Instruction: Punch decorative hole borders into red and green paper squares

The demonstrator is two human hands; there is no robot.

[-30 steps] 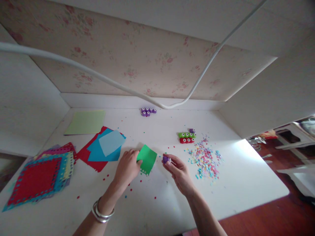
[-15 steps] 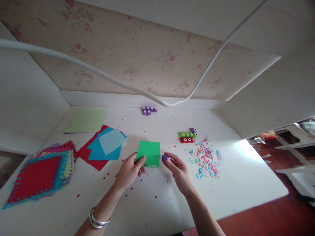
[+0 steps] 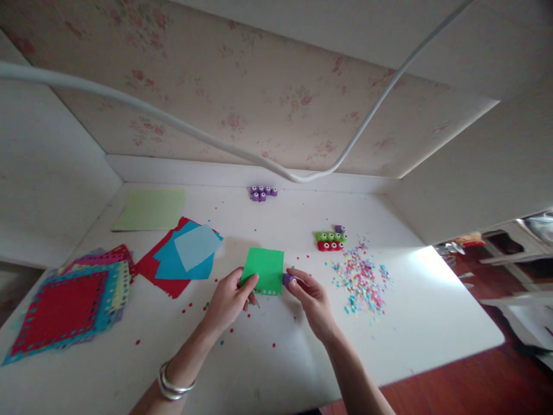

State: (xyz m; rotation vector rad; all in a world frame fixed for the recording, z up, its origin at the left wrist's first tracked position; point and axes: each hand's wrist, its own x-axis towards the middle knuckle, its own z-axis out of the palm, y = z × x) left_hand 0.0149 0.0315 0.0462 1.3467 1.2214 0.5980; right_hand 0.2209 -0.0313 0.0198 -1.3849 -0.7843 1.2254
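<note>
A green square of paper with a row of small holes along its near edge is held at its left side by my left hand, thumb on top. My right hand grips a small purple punch between thumb and fingers. The punch sits at the paper's right edge, near the lower right corner. Whether the paper is inside its slot is too small to tell.
Green punches, red punches and purple punches stand farther back. Confetti lies at the right. Red and blue sheets, a pale green sheet and hole-edged squares lie left. A white cable hangs across.
The purple punch in my right hand now meets the green paper's right edge, where a small gap showed before. The paper has shifted slightly right. The view has moved a little.
</note>
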